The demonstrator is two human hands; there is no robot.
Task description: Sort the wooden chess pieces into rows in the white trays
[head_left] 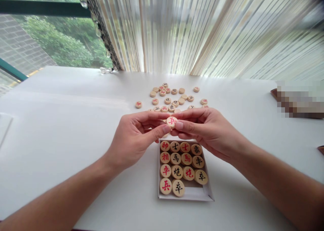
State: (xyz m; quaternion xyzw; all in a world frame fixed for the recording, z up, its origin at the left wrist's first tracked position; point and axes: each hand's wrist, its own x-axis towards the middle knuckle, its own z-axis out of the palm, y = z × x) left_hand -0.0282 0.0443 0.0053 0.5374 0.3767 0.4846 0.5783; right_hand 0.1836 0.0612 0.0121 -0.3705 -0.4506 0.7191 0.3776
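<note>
A round wooden chess piece with a red character [171, 121] is pinched between both hands above the back edge of a box. My left hand [136, 135] grips its left side with thumb and fingers, and my right hand [205, 128] grips its right side. Below them, the shallow white box [212, 194] holds several pieces in rows, with red or black characters facing up. Its front row has two pieces at the left, a red one [165, 186] and a black one [178, 188]; bare box floor shows to their right.
Several loose pieces [167, 100] lie scattered on the white table [63, 133] behind my hands, some partly hidden by them. A striped curtain [164, 32] hangs at the table's back edge. Brown objects [303, 111] sit at the right, one partly pixelated.
</note>
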